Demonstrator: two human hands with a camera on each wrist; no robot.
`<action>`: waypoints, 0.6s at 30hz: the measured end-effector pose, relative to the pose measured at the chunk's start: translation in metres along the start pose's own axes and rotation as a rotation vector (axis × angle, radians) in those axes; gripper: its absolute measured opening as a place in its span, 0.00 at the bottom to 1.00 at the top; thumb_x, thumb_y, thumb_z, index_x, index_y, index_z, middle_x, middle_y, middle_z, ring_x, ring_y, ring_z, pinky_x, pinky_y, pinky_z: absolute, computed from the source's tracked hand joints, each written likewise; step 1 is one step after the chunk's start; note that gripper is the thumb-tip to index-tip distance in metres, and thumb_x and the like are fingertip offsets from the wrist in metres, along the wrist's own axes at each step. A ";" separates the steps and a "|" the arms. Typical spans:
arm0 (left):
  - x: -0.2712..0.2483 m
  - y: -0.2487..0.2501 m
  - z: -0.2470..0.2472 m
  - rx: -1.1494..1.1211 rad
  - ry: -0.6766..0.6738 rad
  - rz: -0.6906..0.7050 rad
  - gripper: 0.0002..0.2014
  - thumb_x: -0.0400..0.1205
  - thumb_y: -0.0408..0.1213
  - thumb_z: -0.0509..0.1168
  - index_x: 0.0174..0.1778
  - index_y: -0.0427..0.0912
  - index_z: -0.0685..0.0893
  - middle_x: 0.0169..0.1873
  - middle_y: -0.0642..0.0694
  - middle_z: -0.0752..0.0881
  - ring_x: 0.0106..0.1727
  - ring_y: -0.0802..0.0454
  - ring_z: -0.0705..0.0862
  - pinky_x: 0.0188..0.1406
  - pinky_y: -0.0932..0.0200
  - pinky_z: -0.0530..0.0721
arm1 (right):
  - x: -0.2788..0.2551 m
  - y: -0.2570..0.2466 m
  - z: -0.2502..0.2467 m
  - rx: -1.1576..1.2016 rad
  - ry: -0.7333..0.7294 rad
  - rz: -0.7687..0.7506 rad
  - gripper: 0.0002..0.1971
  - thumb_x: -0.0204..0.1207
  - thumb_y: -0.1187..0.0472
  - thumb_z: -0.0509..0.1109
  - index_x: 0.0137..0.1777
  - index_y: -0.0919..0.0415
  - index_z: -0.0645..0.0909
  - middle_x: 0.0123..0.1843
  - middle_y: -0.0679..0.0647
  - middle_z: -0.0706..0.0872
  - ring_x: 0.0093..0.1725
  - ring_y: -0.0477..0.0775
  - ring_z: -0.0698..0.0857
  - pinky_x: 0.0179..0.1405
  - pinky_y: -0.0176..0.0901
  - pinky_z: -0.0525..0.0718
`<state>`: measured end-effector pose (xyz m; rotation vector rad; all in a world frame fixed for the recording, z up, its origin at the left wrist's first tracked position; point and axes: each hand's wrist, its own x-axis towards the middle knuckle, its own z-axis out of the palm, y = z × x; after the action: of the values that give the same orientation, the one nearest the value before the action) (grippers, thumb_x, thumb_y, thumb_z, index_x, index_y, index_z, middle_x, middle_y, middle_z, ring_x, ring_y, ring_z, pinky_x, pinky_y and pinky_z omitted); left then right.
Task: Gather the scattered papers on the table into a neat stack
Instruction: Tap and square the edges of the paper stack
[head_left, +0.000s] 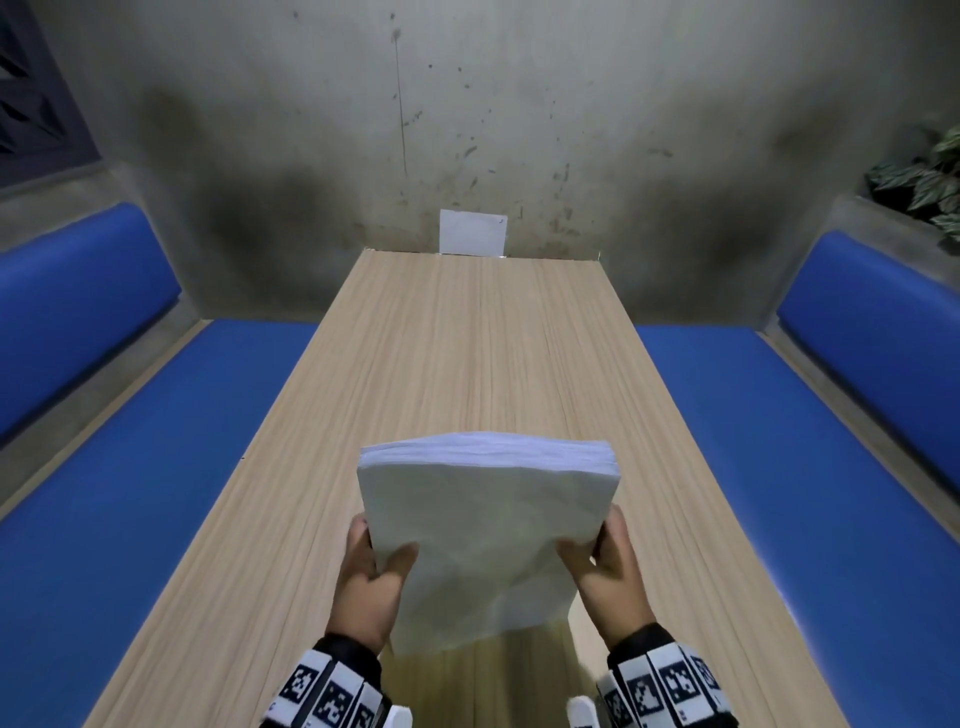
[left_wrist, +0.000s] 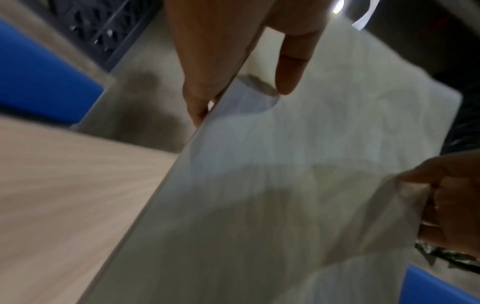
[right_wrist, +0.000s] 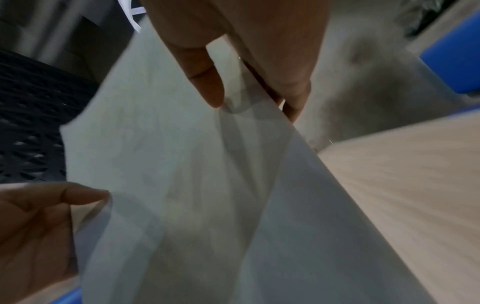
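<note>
Both hands' grip pinches the paper stack (head_left: 483, 525) upright.

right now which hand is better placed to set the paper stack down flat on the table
Neither clearly: the left hand and right hand grip opposite side edges of the paper stack alike, thumbs in front. It is held upright above the table, so both should lower it together.

The stack of papers (head_left: 483, 525) is thin white paper, matt and a little crinkly. The counter (head_left: 467, 353) looks like pale wood with long lines, smooth and flat. The benches (head_left: 156, 467) are smooth blue padding. The far wall (head_left: 467, 130) is rough grey concrete with dark stains.
</note>
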<state>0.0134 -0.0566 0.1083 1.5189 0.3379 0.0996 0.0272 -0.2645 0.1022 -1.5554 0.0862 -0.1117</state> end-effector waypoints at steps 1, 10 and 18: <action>0.001 0.009 0.001 -0.011 0.021 0.068 0.22 0.76 0.23 0.65 0.58 0.54 0.72 0.47 0.51 0.84 0.58 0.39 0.83 0.46 0.53 0.80 | -0.001 -0.011 -0.001 -0.012 0.024 -0.073 0.30 0.73 0.78 0.66 0.56 0.38 0.71 0.53 0.48 0.83 0.52 0.44 0.83 0.49 0.36 0.84; -0.010 0.044 0.021 0.255 0.075 0.398 0.35 0.78 0.22 0.57 0.57 0.78 0.71 0.51 0.72 0.64 0.50 0.88 0.69 0.51 0.69 0.72 | -0.005 -0.047 0.009 -0.437 -0.002 -0.327 0.34 0.66 0.67 0.56 0.53 0.17 0.65 0.55 0.37 0.68 0.50 0.34 0.75 0.43 0.23 0.77; -0.004 0.033 0.014 0.032 0.028 0.287 0.49 0.78 0.19 0.58 0.60 0.88 0.47 0.62 0.60 0.71 0.61 0.61 0.76 0.60 0.60 0.73 | 0.002 -0.034 -0.001 0.025 0.002 -0.142 0.29 0.74 0.79 0.58 0.65 0.45 0.68 0.49 0.51 0.78 0.45 0.47 0.78 0.45 0.29 0.81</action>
<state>0.0187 -0.0694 0.1416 1.5916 0.1420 0.3438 0.0282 -0.2657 0.1358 -1.5358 -0.0236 -0.2258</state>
